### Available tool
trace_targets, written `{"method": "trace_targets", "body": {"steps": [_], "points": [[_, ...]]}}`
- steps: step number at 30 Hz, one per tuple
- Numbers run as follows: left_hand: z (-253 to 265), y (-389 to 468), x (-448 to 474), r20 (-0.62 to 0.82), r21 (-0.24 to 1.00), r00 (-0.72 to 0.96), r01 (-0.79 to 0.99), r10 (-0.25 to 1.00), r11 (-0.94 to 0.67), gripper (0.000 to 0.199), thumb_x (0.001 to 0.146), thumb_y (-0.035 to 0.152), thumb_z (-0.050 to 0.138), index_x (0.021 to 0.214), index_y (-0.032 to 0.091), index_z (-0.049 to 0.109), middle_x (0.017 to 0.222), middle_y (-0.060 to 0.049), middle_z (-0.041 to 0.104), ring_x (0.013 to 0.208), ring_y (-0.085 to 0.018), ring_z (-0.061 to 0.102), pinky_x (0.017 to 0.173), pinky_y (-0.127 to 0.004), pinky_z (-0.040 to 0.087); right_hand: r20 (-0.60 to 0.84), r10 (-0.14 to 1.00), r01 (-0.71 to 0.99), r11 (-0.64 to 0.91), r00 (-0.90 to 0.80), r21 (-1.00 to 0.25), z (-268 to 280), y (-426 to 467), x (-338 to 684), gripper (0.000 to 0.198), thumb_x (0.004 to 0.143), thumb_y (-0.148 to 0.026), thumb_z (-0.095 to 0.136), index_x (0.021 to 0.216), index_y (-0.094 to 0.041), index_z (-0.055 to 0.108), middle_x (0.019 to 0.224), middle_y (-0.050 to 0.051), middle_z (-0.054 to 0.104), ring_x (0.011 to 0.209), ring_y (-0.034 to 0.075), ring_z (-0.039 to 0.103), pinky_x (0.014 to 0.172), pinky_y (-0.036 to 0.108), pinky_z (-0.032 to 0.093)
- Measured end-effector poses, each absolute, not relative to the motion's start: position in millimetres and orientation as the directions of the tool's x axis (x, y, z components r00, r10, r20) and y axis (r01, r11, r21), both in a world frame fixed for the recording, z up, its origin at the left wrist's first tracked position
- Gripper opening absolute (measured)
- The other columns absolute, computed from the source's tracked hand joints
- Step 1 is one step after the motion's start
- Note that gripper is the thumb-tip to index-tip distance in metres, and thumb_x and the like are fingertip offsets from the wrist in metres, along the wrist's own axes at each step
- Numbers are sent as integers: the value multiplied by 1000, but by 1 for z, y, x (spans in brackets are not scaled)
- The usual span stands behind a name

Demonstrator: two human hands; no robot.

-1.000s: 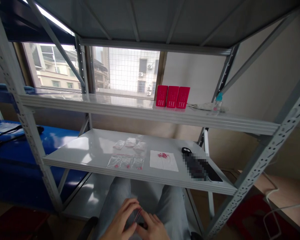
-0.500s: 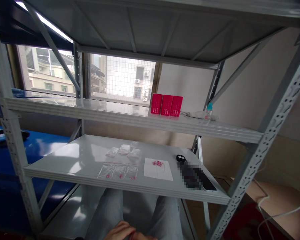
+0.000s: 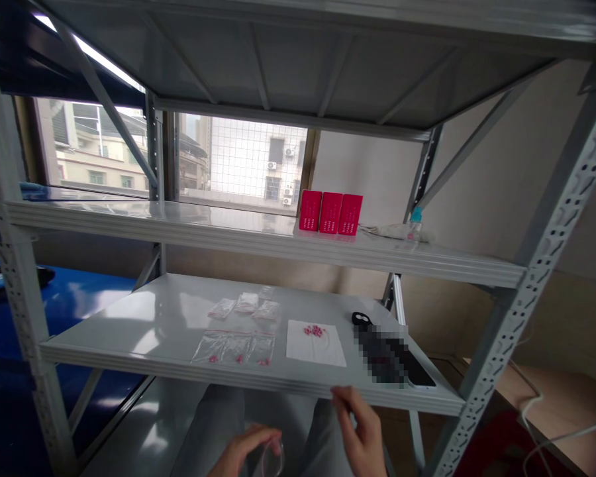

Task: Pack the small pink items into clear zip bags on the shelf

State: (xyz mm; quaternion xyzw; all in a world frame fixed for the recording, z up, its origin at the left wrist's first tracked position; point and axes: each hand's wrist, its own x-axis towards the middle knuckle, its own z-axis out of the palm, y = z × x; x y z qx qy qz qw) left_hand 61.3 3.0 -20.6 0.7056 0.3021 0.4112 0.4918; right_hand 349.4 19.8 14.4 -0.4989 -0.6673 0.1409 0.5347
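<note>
Head cam: left hand (image 3: 246,450) pinches a clear little bag (image 3: 271,458) down over the lap, fingers closed on it. Right hand (image 3: 360,430) is up just under the shelf edge (image 3: 258,379), fingers loosely open, holding nothing.

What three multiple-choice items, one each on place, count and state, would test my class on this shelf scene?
1. Where do the pink beads lie?
A. on the white sheet
B. on the upper shelf
C. on the floor

2. How many red boxes stand on the upper shelf?
A. two
B. three
C. five

3. What does the left hand hold?
A. a red box
B. nothing
C. a clear bag

Key: 1 A, the beads sit in a cluster on the sheet. 2 B, three boxes stand side by side. 3 C, the fingers pinch a clear bag over the lap, while the right hand is raised and open.
</note>
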Motion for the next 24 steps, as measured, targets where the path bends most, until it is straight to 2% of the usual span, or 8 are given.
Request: {"method": "trace_targets", "body": {"steps": [2, 3, 5, 8, 12, 17, 24], "points": [[8, 21, 82, 342, 938, 421, -109, 840, -328, 61, 69, 55, 84, 128, 45, 68, 117, -7, 76, 118, -38, 63, 108, -53, 42, 564, 804, 574, 376, 188, -728, 43, 57, 366, 29, 93, -44, 52, 104, -25, 70, 96, 8, 76, 81, 27, 70, 74, 42, 58], [23, 33, 95, 359, 933, 399, -169, 844, -317, 59, 72, 53, 83, 128, 40, 70, 117, -10, 75, 120, -38, 62, 109, -53, 42, 567, 805, 617, 358, 176, -700, 55, 77, 372, 30, 93, -43, 50, 103, -22, 69, 98, 9, 76, 80, 25, 70, 75, 39, 57], [51, 65, 124, 389, 911, 339, -281, 856, -303, 59, 71, 51, 84, 125, 30, 73, 116, -13, 75, 119, -38, 63, 108, -50, 43, 551, 832, 736, 339, 56, -586, 73, 116, 376, 32, 94, -32, 44, 104, -17, 69, 98, 11, 75, 83, 23, 69, 81, 36, 55], [75, 114, 161, 367, 866, 170, -421, 915, -269, 54, 72, 51, 84, 118, 25, 76, 115, -11, 75, 116, -34, 64, 105, -45, 45, 431, 898, 866, 286, -93, -410, 81, 157, 371, 31, 92, -21, 43, 103, -16, 72, 98, 11, 75, 88, 21, 69, 84, 32, 51], [70, 148, 184, 295, 810, 11, -533, 955, -244, 49, 74, 48, 84, 114, 21, 76, 112, -10, 76, 113, -28, 64, 104, -39, 43, 377, 912, 901, 291, -159, -322, 72, 176, 358, 26, 92, -21, 48, 94, -19, 74, 96, 9, 74, 90, 20, 68, 81, 28, 47], [61, 146, 182, 282, 782, 39, -588, 959, -206, 45, 78, 46, 82, 113, 20, 76, 109, -8, 75, 108, -24, 64, 101, -34, 43, 343, 920, 920, 288, -190, -264, 68, 177, 352, 27, 95, -22, 47, 94, -19, 74, 99, 10, 74, 92, 19, 67, 82, 27, 45], [64, 141, 180, 285, 756, 57, -627, 957, -188, 40, 77, 43, 82, 109, 19, 77, 108, -8, 76, 106, -24, 65, 101, -35, 43, 305, 924, 927, 304, -231, -219, 74, 178, 351, 28, 97, -21, 46, 98, -17, 73, 101, 12, 75, 91, 20, 69, 81, 28, 46]]}}
